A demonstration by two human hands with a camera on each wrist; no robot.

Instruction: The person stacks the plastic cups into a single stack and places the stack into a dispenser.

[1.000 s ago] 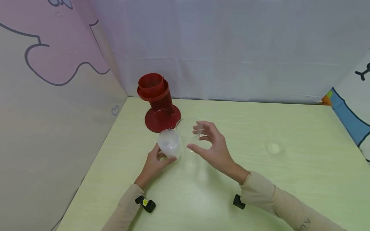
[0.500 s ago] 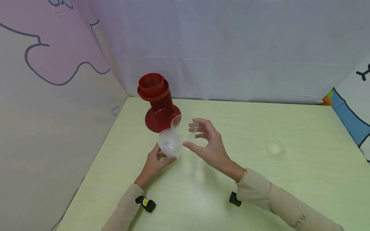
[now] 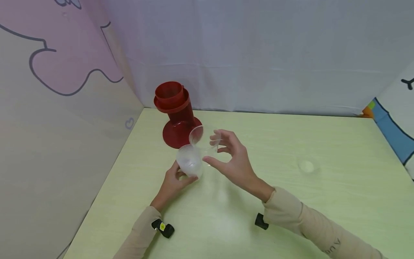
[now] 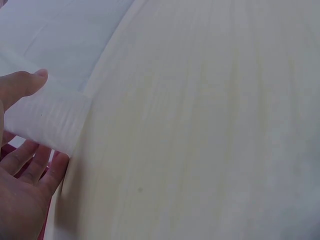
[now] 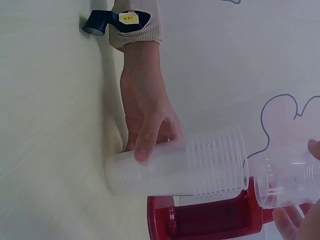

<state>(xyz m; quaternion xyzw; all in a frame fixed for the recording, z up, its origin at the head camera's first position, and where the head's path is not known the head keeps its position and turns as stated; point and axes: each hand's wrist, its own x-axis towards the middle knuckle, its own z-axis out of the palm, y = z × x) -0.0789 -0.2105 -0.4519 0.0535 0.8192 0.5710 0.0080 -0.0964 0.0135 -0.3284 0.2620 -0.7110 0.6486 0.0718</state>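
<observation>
My left hand (image 3: 176, 183) grips a stack of nested clear plastic cups (image 3: 189, 162), its thumb along the near side. In the right wrist view the stack (image 5: 175, 167) stands upright, its bottom close to the table and its many rims at the top. A single clear plastic cup (image 3: 203, 142) is between the thumb and curled fingers of my right hand (image 3: 234, 160), just above and right of the stack. One end of this cup (image 5: 287, 175) faces the stack's rims in the right wrist view. The left wrist view catches only part of the stack (image 4: 45, 112).
A red plastic stand (image 3: 178, 122) with a round base and a cup-like top stands just behind the stack. A faint clear round thing (image 3: 306, 166) sits on the right of the pale table (image 3: 323, 208). A white cloth wall (image 3: 252, 54) closes the back.
My right hand has moved left and slightly away from me with the cup, nearer to the stack and overlapping the red base. My left hand and the stack have stayed put.
</observation>
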